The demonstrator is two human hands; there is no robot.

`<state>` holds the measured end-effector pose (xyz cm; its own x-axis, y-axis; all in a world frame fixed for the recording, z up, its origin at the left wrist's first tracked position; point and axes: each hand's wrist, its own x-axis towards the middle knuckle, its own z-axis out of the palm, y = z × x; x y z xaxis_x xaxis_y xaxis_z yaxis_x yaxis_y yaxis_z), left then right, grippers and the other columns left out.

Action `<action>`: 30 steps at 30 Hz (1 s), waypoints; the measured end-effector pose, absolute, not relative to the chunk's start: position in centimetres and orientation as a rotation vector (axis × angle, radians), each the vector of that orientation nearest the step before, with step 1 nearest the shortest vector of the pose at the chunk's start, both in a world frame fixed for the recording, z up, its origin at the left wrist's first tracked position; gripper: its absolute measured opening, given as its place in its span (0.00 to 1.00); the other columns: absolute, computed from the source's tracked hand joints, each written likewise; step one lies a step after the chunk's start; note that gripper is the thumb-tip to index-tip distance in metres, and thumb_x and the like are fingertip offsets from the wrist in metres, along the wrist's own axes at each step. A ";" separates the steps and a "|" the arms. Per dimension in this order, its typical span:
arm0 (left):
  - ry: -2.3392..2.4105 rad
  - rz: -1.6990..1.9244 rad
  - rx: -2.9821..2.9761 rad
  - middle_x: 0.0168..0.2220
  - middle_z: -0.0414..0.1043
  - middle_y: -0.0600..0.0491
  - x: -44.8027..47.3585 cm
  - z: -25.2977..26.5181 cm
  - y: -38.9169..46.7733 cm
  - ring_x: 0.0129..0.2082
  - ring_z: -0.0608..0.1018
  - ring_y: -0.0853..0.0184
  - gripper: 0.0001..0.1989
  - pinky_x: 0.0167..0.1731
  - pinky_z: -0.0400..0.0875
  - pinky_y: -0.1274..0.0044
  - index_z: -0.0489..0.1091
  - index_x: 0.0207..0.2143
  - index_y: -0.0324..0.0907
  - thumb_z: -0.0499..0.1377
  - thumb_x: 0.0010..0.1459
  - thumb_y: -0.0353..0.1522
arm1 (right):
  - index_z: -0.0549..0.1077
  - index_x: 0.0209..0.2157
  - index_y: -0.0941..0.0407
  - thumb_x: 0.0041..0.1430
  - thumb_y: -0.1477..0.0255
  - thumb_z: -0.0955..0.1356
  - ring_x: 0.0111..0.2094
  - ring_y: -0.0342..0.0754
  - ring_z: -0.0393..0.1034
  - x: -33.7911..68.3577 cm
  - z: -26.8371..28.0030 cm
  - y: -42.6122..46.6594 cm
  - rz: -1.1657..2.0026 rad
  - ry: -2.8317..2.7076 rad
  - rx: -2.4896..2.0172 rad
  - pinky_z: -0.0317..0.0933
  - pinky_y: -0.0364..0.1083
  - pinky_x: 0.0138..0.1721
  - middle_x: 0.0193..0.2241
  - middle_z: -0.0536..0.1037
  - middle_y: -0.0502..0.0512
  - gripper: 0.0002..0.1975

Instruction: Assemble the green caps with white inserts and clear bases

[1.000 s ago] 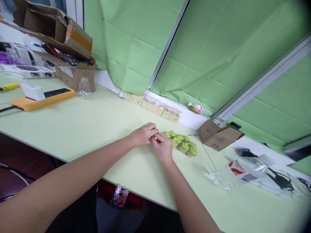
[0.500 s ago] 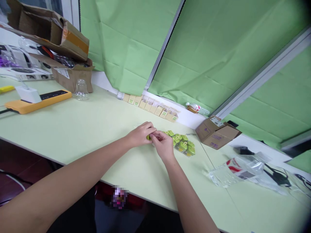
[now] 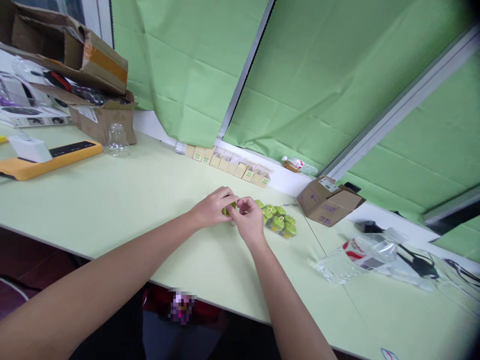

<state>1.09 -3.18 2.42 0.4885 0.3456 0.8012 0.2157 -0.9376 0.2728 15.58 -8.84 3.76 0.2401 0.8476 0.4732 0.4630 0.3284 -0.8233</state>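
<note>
The pale green table (image 3: pixel 123 195) fills most of the view, its near edge running from the left side down toward the lower right, with a wide bare stretch of top between that edge and the hands, and more bare top to the left of them. Green curtains (image 3: pixel 311 75) hang behind the table's far edge. At the table's far left corner sit torn cardboard boxes (image 3: pixel 71 60), with a flat yellow device (image 3: pixel 48 157) and a small clear glass bottle (image 3: pixel 117 140) just in front of them. Along the far edge, a row of small tan boxes (image 3: pixel 228 162) lines the wall. To the right of the hands lies a small brown carton (image 3: pixel 328 201), and further right, near the table's right end, crumpled clear plastic bags (image 3: pixel 369 257). Just beyond the hands, touching or nearly touching the right one, is a heap of small green pieces (image 3: pixel 279 220). The left hand (image 3: pixel 212 207) and right hand (image 3: pixel 249 222) meet near the middle of the table, resting on or just above its top, fingers curled close together. Both pinch one small green piece (image 3: pixel 228 209) between their fingertips, the left from the left side, the right from the right; the piece is mostly hidden by the fingers, and its shape cannot be made out
</note>
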 end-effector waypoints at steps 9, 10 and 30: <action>0.381 1.520 2.558 0.43 0.72 0.45 1.5 2.4 -3.1 0.44 0.73 0.61 0.18 0.47 0.71 0.67 0.69 0.51 0.41 0.61 0.58 0.32 | 0.76 0.34 0.56 0.42 0.63 0.79 0.30 0.43 0.69 17.0 4.6 -9.1 1.221 -1.210 -1.071 0.64 0.44 0.34 0.30 0.77 0.50 0.18; 0.372 1.502 2.550 0.44 0.72 0.45 1.4 2.4 -3.3 0.45 0.73 0.60 0.20 0.48 0.71 0.66 0.69 0.52 0.41 0.61 0.57 0.33 | 0.76 0.34 0.56 0.43 0.64 0.79 0.30 0.43 0.69 17.0 4.6 -9.1 1.233 -1.216 -1.062 0.64 0.44 0.34 0.30 0.77 0.50 0.17; 0.555 1.031 1.610 0.26 0.71 0.54 1.0 3.0 -2.6 0.24 0.66 0.72 0.16 0.27 0.61 0.77 0.75 0.32 0.39 0.64 0.51 0.44 | 0.75 0.35 0.54 0.46 0.61 0.77 0.31 0.44 0.68 17.6 4.6 -9.1 1.206 -1.250 -1.046 0.63 0.43 0.31 0.31 0.76 0.51 0.17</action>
